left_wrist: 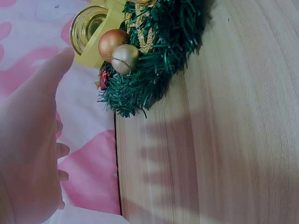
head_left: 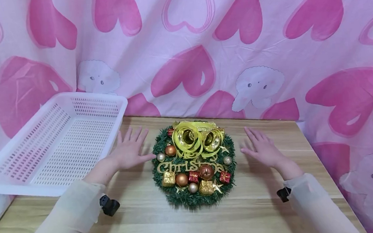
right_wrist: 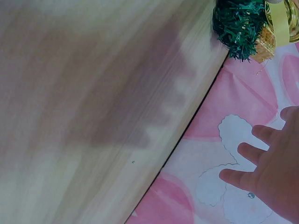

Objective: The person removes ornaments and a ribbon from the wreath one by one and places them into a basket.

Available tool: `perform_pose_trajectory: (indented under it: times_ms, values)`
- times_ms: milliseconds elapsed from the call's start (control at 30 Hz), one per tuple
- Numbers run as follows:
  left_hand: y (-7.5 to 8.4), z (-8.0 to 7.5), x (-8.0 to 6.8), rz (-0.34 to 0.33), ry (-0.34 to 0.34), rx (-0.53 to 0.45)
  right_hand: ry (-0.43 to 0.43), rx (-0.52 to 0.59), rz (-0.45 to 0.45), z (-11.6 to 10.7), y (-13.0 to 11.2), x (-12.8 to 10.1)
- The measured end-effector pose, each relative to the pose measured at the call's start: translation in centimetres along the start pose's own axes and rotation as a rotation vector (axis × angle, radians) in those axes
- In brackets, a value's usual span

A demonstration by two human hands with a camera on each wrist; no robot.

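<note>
While fingers spread, empty: wreath btwn left hand & right hand, seemingly untouched.

The Christmas wreath lies flat on the wooden table, just right of the white basket. It is round and green, with gold bells, baubles, small gift boxes and gold lettering.

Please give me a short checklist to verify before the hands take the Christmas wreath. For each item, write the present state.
1. Left hand open, fingers straight, holding nothing: ok.
2. Right hand open, holding nothing: ok.
3. Wreath lies flat on the wooden table, between both hands: ok.
4. Hands touching the wreath: not ok, both are apart from it.
5. White basket beside the left hand holds nothing visible: ok.
6. Ornaments fixed firmly to the wreath: cannot tell.
</note>
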State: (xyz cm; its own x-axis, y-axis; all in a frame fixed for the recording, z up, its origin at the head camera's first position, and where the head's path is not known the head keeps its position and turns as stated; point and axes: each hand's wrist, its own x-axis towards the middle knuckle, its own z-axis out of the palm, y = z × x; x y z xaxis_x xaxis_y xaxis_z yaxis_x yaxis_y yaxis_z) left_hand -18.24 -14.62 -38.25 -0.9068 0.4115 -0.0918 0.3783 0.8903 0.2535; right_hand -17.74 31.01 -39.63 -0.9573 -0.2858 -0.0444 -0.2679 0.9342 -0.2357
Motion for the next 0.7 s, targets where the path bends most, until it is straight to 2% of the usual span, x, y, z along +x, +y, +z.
perform_pose_trajectory:
  times_ms: [200,367,567,700]
  values:
    - [0.5,0.3,0.3,0.009,0.015,-0.039,0.0,0.027,0.0,0.5,0.0,-0.1]
    - [1.0,0.7,0.7,0.016,0.021,-0.07,-0.02,0.101,0.023,0.6,-0.1,-0.1]
    - [1.4,1.1,1.1,0.044,0.047,-0.084,-0.052,0.325,0.048,0.8,-0.4,0.0]
    - [1.7,1.2,1.2,0.08,0.074,-0.142,-0.07,0.473,0.071,1.0,-1.1,-0.1]
